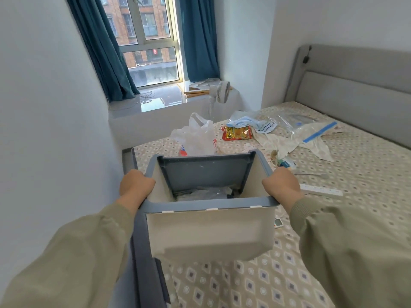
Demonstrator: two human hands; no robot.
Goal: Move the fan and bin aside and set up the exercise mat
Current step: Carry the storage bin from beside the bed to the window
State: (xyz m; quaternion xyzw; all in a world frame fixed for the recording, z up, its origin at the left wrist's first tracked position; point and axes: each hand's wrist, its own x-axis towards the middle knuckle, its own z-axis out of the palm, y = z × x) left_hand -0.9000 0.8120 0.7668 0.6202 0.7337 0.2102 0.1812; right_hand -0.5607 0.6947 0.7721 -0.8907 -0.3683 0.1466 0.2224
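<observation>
Head view. A rectangular cream plastic bin (209,232) with a grey-blue rim is held in the air above the near left part of the bed (355,174), a mattress in a diamond-patterned cover. The bin sits between the two hands. The left hand (135,185) grips the left rim, fingers curled over the edge. The right hand (282,185) grips the right rim the same way. A grey-blue flap slopes down inside the bin, with crumpled clear wrapping at the bottom. A white round-headed pedestal fan (222,88) stands beyond the bed's far left corner, well apart from both hands. On the bed past the bin lie a translucent plastic bag (198,136) and a red snack packet (236,133).
</observation>
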